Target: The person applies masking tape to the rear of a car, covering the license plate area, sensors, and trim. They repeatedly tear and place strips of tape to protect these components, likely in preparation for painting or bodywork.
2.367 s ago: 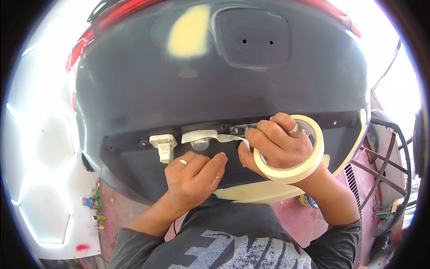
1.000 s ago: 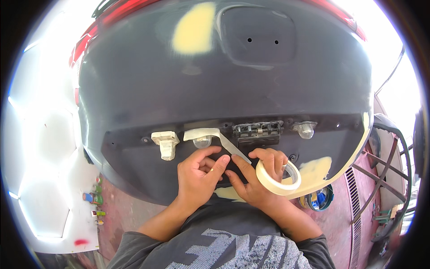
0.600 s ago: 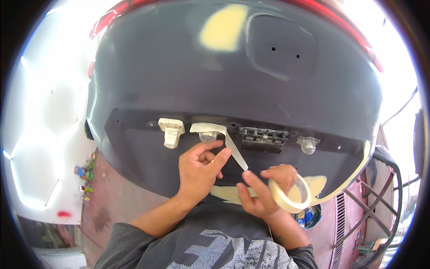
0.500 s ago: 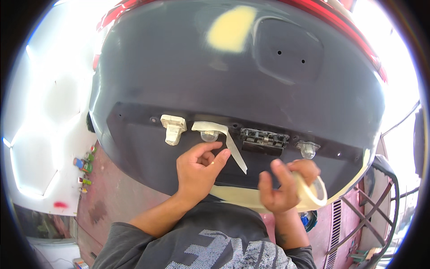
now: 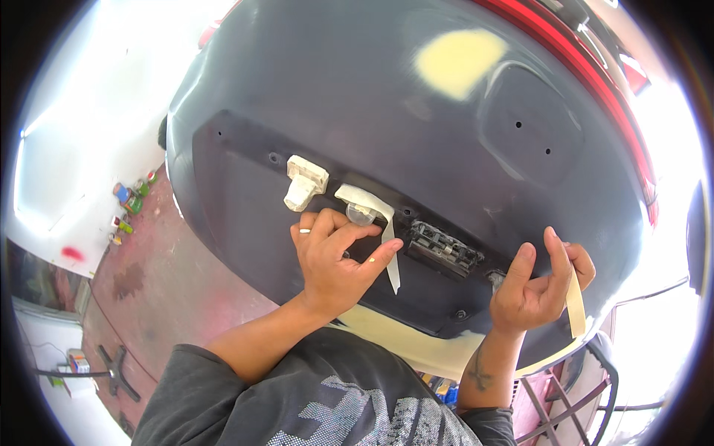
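Observation:
A strip of cream masking tape lies along the top of a clear domed lamp on a grey car tailgate. Its loose end hangs down past the lamp. My left hand is at that lamp, fingertips by its lower side. The left thumb crosses the hanging strip, with a gap between thumb and forefinger. Farther right, my right hand has its fingers through a roll of masking tape, seen nearly edge-on. Behind its thumb, a second lamp is partly hidden.
A tape-wrapped fitting juts from the panel left of the lamp. A black latch mechanism sits between the lamps. Several cans stand on the floor at left; a metal stand is at lower right.
The view has turned, so the tailgate appears tilted. My right hand has moved right with the tape roll. The left fingers have spread and come up against the lamp's underside.

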`<act>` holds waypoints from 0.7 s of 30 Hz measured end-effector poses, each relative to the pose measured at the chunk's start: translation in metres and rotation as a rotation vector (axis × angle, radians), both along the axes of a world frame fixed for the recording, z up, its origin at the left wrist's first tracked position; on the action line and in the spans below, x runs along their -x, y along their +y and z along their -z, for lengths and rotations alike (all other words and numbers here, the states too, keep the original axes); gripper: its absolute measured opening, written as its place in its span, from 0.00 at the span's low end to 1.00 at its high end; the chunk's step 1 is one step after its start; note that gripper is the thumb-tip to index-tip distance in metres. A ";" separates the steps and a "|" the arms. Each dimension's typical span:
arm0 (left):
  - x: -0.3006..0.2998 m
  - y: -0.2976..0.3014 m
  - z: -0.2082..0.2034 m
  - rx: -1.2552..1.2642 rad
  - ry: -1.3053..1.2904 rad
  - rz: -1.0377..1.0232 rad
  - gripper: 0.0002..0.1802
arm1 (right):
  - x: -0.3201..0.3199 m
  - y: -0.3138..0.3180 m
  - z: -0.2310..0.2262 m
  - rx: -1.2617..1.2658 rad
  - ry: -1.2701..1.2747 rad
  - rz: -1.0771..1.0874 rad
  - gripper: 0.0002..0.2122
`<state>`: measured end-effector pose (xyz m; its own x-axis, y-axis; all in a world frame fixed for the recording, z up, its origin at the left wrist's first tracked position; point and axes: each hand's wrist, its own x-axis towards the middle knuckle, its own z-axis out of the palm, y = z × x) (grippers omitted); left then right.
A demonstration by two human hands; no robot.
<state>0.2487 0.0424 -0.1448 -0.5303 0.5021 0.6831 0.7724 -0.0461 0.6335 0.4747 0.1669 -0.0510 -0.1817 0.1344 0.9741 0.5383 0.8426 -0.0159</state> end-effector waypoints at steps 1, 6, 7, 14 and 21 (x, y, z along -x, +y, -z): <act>-0.001 0.001 0.001 -0.013 -0.006 -0.012 0.16 | -0.001 -0.001 0.000 0.003 -0.016 0.004 0.15; -0.003 0.006 0.007 -0.050 -0.001 -0.068 0.12 | 0.002 -0.002 -0.001 0.023 -0.049 0.006 0.15; -0.002 0.007 0.007 -0.048 0.008 -0.071 0.11 | 0.001 -0.001 -0.001 0.025 -0.039 0.001 0.15; 0.010 0.005 0.005 -0.066 0.062 -0.053 0.10 | 0.002 -0.004 0.002 0.080 -0.001 -0.033 0.13; 0.014 0.003 0.004 -0.070 0.051 -0.041 0.10 | 0.004 -0.005 0.003 0.097 0.008 -0.017 0.12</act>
<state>0.2343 0.0450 -0.1492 -0.5131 0.4305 0.7425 0.8056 -0.0570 0.5897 0.4709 0.1624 -0.0537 -0.1775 0.2253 0.9580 0.5234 0.8460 -0.1020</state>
